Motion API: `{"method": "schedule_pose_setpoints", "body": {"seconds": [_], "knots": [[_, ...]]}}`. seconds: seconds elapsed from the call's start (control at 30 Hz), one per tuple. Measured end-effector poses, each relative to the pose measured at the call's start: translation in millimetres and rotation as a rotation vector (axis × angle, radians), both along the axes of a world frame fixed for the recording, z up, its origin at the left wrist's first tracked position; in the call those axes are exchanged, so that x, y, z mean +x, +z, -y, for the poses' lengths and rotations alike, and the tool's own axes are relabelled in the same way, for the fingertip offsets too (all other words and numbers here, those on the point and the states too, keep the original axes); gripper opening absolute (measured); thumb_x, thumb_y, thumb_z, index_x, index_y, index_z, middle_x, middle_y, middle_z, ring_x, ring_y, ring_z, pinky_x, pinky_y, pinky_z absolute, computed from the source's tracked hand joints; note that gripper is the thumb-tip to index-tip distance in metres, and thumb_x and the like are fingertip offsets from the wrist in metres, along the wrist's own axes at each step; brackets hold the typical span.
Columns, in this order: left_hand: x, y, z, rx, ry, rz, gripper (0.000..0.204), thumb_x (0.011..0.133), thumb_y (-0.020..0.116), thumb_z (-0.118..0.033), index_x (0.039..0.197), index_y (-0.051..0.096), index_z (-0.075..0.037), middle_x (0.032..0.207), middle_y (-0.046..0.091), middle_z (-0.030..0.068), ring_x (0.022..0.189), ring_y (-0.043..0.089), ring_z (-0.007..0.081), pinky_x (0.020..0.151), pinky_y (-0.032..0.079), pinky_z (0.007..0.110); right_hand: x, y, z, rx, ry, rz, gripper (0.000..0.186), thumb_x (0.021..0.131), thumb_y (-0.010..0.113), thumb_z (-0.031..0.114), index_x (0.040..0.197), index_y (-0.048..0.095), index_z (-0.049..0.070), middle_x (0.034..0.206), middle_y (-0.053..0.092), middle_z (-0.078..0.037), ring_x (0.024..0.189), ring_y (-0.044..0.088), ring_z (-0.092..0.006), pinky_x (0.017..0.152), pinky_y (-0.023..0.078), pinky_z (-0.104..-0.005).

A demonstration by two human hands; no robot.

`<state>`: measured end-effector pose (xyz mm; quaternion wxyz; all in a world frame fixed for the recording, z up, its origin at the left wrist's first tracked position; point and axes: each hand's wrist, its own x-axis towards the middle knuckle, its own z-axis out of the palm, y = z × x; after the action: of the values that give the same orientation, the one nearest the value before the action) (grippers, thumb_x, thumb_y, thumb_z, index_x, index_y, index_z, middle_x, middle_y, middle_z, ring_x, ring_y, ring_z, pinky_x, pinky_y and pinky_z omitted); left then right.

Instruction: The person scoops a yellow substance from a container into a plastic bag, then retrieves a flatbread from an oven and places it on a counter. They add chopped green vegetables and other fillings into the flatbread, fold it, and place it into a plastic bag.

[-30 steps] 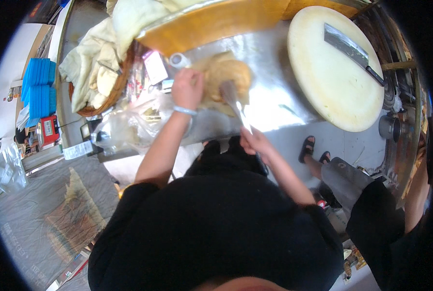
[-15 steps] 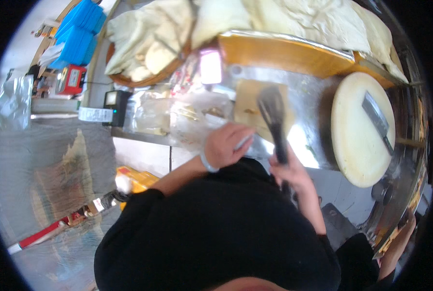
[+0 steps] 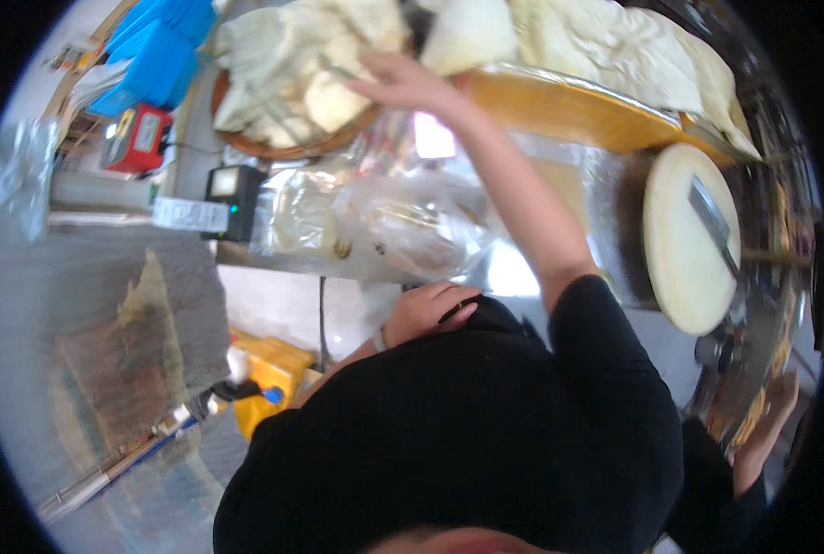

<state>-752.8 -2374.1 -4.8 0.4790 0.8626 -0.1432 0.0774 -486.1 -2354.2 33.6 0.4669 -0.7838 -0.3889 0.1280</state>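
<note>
My right hand (image 3: 407,85) reaches out to the far side of the bench, fingers apart and pointing left, over the rim of a round brown basket (image 3: 315,148). Pale round breads (image 3: 333,103) lie in the basket, partly under a whitish cloth (image 3: 264,42). The end of a thin grey metal tool (image 3: 336,66) shows just beyond my fingertips; I cannot tell if they touch it. My left hand (image 3: 428,312) stays low against my black top with curled fingers. A dark strip shows between those fingers, too unclear to name.
Clear plastic bags (image 3: 412,226) lie on the metal bench before me. A round white chopping board (image 3: 684,249) with a cleaver (image 3: 710,217) on it stands at right. Behind is a yellowish box (image 3: 578,111) under cloths. Another person's arm (image 3: 761,434) shows lower right.
My right hand has gone from near my body to the basket, far and left. The black-handled tool it held is out of sight. My left hand has drawn back toward my body.
</note>
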Motion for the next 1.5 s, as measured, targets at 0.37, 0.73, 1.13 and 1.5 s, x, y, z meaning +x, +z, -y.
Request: {"method": "schedule_pose_setpoints", "body": {"seconds": [0.37, 0.73, 1.13, 1.5], "knots": [[97.4, -48.3, 94.2, -0.355, 0.254, -0.394, 0.048, 0.083, 0.055, -0.024, 0.121, 0.042, 0.002, 0.123, 0.045, 0.0181, 0.117, 0.04, 0.026, 0.098, 0.03, 0.033, 59.6, -132.3, 263.9, -0.716, -0.287, -0.027, 0.065, 0.068, 0.057, 0.055, 0.106, 0.058, 0.002, 0.101, 0.059, -0.018, 0.096, 0.056, -0.0287, 0.084, 0.042, -0.0321], [178.0, -149.5, 84.7, -0.545, 0.793, -1.033, 0.055, 0.079, 0.055, -0.04, 0.108, 0.05, 0.006, 0.103, 0.057, 0.0173, 0.091, 0.057, 0.0257, 0.078, 0.045, 0.033, 76.4, -171.4, 257.1, -0.644, 0.067, -0.663, 0.077, 0.061, 0.066, 0.055, 0.111, 0.053, -0.003, 0.11, 0.055, -0.02, 0.103, 0.052, -0.0269, 0.09, 0.039, -0.0345], [193.4, -110.3, 102.1, -0.54, 0.739, -0.574, 0.041, 0.078, 0.062, -0.032, 0.1, 0.054, 0.002, 0.091, 0.061, 0.0098, 0.079, 0.057, 0.0174, 0.07, 0.045, 0.028, 38.6, -118.2, 279.5, 0.143, -0.385, -1.002, 0.061, 0.063, 0.074, 0.026, 0.108, 0.047, -0.004, 0.098, 0.057, -0.015, 0.082, 0.058, -0.0221, 0.07, 0.048, -0.0295], [143.9, -71.8, 136.7, 0.57, 0.363, 0.108, 0.034, 0.07, 0.063, -0.02, 0.097, 0.052, -0.003, 0.091, 0.052, 0.0124, 0.079, 0.053, 0.0252, 0.071, 0.042, 0.033, 2.5, -155.4, 427.8, 0.518, -0.372, -0.632, 0.024, 0.082, 0.05, 0.011, 0.103, 0.057, 0.0, 0.113, 0.052, -0.012, 0.107, 0.047, -0.0212, 0.093, 0.035, -0.0301]]}}
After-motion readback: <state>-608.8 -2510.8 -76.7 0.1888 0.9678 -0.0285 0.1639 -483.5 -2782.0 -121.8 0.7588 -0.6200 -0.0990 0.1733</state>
